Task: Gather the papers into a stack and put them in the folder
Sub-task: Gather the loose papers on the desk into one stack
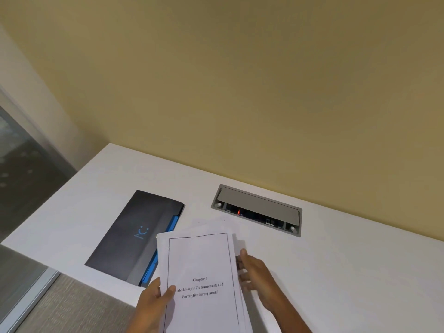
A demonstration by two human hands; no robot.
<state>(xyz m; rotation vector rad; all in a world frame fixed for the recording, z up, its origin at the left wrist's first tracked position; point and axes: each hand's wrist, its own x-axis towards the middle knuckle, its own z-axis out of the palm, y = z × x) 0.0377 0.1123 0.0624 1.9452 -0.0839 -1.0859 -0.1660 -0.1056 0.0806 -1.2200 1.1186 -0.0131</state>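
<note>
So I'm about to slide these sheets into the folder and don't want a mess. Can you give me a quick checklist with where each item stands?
1. Papers gathered in one stack: ok.
2. Edges squared: not ok, sheets behind fan out at the top and right.
3. Left hand gripping the stack: ok, thumb on the front page.
4. Right hand steadying the right edge: ok, fingers against it.
5. Folder open to receive: not ok, it lies closed on the table.
6. Stray sheets elsewhere: cannot tell, the stack hides part of the table.

Bare table right of socket box.
</note>
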